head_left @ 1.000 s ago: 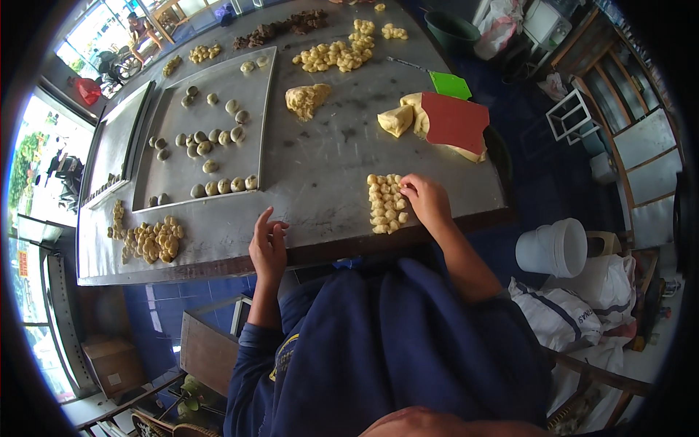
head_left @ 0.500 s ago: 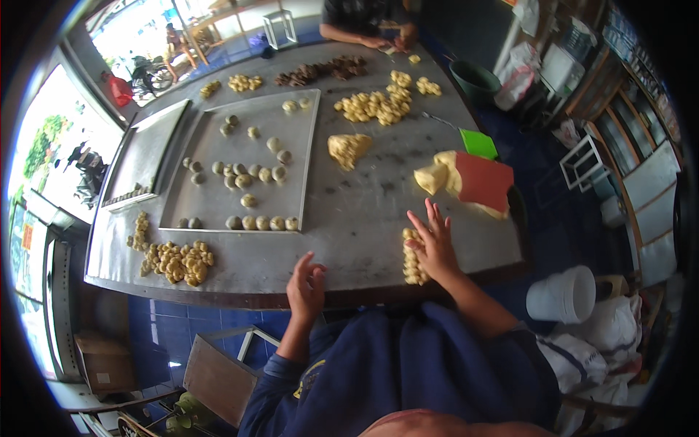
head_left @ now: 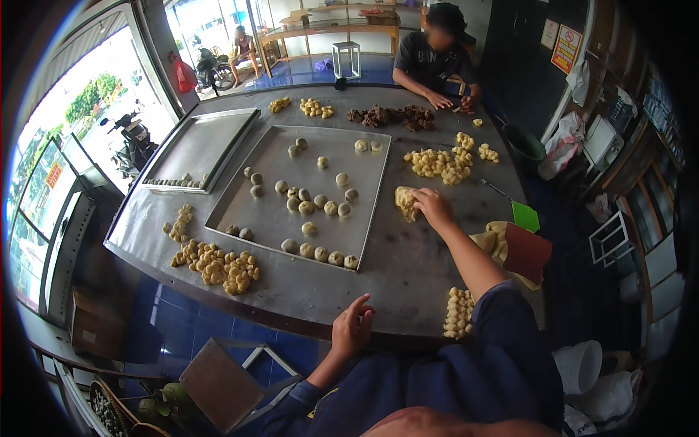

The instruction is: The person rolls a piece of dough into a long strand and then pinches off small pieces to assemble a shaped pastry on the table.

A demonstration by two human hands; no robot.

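Note:
My right hand [head_left: 435,209] reaches out over the metal table, its fingers closed on the right side of a crumbly yellow dough lump [head_left: 405,203]. The lump rests on the tabletop. My left hand [head_left: 352,327] hovers at the near table edge, holding nothing, with its fingers partly stretched and apart. Beside my right forearm, small pale-yellow dough pieces [head_left: 459,313] lie in close rows. A larger piece of yellow dough [head_left: 491,242] is to the right, partly covered by a red-brown sheet [head_left: 528,255].
A metal tray [head_left: 291,226] holds several round dough balls; a second tray [head_left: 211,146] lies beyond it. Piles of yellow dough pieces [head_left: 218,266] and dark brown lumps [head_left: 389,116] sit around the table. A green scraper [head_left: 525,216] lies right. Across the table sits another person [head_left: 437,65].
My right hand has moved from above the rows of small dough pieces forward to the crumbly lump and taken hold of it. My left hand stays near the table edge. The view has shifted.

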